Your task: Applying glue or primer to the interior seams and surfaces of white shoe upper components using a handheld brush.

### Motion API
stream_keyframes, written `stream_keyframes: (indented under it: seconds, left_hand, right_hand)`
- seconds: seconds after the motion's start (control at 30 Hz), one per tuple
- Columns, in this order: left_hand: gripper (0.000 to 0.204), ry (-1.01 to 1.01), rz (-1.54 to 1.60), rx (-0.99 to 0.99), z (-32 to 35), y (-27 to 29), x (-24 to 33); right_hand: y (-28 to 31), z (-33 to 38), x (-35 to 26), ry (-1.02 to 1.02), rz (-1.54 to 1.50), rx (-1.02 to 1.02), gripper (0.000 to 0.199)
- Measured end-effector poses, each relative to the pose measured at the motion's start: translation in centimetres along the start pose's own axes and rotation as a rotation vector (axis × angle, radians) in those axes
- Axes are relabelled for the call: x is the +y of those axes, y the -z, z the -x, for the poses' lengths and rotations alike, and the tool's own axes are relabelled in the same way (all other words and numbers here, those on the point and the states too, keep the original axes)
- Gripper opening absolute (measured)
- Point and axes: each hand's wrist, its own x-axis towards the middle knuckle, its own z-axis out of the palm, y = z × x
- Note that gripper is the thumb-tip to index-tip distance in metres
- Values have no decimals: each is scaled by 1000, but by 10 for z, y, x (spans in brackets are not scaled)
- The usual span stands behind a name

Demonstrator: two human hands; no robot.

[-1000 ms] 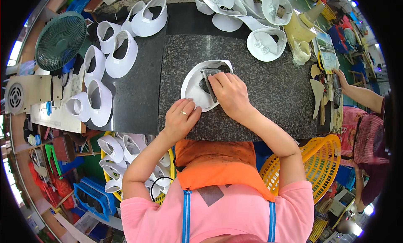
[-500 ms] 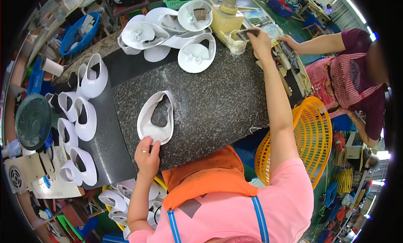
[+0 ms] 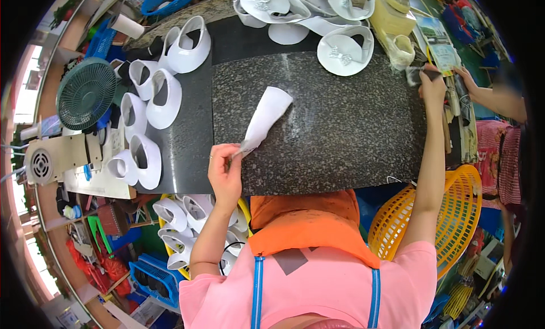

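Note:
My left hand (image 3: 225,173) pinches the narrow end of a white shoe upper (image 3: 267,118), lifted edge-on over the speckled dark stone worktop (image 3: 340,130). At the far right of the worktop, my right hand (image 3: 434,86) is closed on a small dark flat pad (image 3: 430,74), whose exact kind I cannot make out. Just left of that hand stands a yellowish, crusted pot (image 3: 402,52). Beyond the stone's far edge lies a pile of white uppers, the nearest a bow-trimmed upper (image 3: 343,52). Several plain white uppers (image 3: 164,99) stand in rows on the left.
A yellow basket (image 3: 465,210) stands by my right arm, and a basin of white uppers (image 3: 196,212) is below my left forearm. At the left are a green fan (image 3: 88,93) and a thread cone (image 3: 128,26). A co-worker's hand (image 3: 468,84) reaches in at the right.
My left hand has gone from pressing on the flat-lying white upper to lifting it, now turned edge-on. My right hand stays by the pot with the dark pad. The whole view has shifted.

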Motion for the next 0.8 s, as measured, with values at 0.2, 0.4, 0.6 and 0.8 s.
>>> stream_keyframes:
  seconds: [0.2,0.4,0.6,0.8]
  left_hand:
    - [17,254,379,164,-15,7,-6]
    - [19,230,341,132,-25,0,0]
    - [25,232,451,88,-32,10,27]
    - [32,184,169,-98,-85,17,42]
  right_hand:
    - [-18,116,-90,-176,-834,-622,27]
    - [-97,183,-128,829,-538,-750,20]
    - [-100,183,-128,948,-398,-660,16]
    - [-92,196,-137,781,-590,-1030,18]
